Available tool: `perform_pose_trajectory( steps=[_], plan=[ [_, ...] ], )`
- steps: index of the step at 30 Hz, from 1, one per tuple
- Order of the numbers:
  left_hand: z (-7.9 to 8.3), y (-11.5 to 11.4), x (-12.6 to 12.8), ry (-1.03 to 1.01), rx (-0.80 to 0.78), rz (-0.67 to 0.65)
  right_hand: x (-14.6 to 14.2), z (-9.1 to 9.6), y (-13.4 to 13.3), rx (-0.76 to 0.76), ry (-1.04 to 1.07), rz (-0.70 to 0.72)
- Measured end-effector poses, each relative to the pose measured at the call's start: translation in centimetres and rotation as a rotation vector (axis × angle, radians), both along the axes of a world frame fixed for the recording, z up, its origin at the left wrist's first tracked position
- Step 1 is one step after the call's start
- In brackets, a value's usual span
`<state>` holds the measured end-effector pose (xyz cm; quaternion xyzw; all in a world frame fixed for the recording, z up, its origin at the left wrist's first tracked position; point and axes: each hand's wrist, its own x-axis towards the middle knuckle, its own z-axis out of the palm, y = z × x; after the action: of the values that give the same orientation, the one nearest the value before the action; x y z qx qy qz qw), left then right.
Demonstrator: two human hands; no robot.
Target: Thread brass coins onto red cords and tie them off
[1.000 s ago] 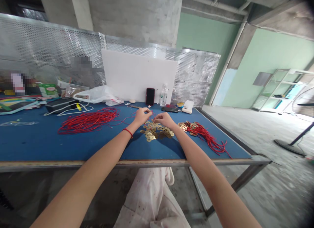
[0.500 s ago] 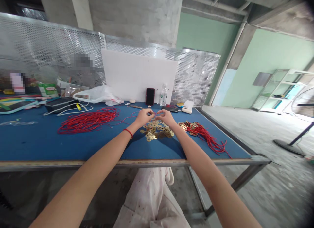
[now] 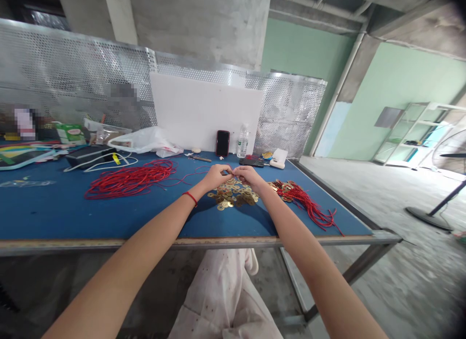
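My left hand (image 3: 215, 177) and my right hand (image 3: 247, 176) meet above a heap of brass coins with square holes (image 3: 233, 195), their fingertips pinched together. A thin red cord (image 3: 227, 173) shows between the fingertips, and the hands hide most of it. A strand runs back left towards a loose bundle of red cord (image 3: 129, 179). To the right of my right hand lies a tangle of red cords with coins (image 3: 300, 200). A red band (image 3: 190, 198) circles my left wrist.
The blue table (image 3: 91, 217) has a metal front edge. Along the back stand a phone (image 3: 223, 143), a water bottle (image 3: 242, 141), a white plastic bag (image 3: 149, 142) and a white board (image 3: 206, 113). Cables and packets lie at the left. A perforated metal screen (image 3: 291, 110) stands behind.
My hands have come closer together, and their fingertips now meet above the coin heap. The coins and cord bundles look unmoved.
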<state>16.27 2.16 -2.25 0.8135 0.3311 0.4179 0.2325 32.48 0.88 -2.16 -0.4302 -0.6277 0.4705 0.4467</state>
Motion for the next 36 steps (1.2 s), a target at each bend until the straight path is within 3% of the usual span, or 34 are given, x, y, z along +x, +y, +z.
perform_pose_trajectory(
  steps=[5, 11, 14, 16, 19, 22, 25, 27, 32, 36],
  plan=[
    [0.3, -0.4, -0.3, -0.178, -0.362, -0.099, 0.0, 0.2, 0.1, -0.005, 0.158, 0.02],
    [0.2, 0.6, -1.0, -0.429, -0.626, -0.139, 0.3, 0.3, 0.9, -0.037, 0.353, -0.24],
    [0.1, 1.0, -1.1, -0.465, -0.78, -0.119, 0.2, 0.3, 1.0, -0.073, 0.28, -0.287],
    [0.0, 1.2, -1.1, -0.48, -0.858, -0.104, 0.1, 0.3, 0.9, 0.033, 0.11, -0.407],
    [0.0, 1.4, -1.2, -0.505, -0.921, -0.068, 0.0, 0.3, 0.4, 0.383, -0.167, -0.57],
    [0.0, 1.7, -1.3, -0.498, -0.954, -0.045, -0.2, 0.1, 0.2, 0.641, -0.297, -0.378],
    [0.0, 1.9, -1.4, -0.482, -0.981, -0.07, -0.4, -0.3, 0.2, 0.699, -0.38, -0.083],
    [0.0, 1.9, -1.4, -0.469, -0.98, -0.086, -0.5, -0.5, 0.3, 0.676, -0.444, 0.02],
    [0.0, 1.7, -1.4, -0.464, -0.93, -0.061, -0.1, -0.4, 0.1, 0.572, -0.522, 0.025],
    [-0.1, 1.6, -1.3, -0.41, -0.906, -0.055, 0.1, -0.2, -0.1, 0.587, -0.588, -0.017]
  ],
)
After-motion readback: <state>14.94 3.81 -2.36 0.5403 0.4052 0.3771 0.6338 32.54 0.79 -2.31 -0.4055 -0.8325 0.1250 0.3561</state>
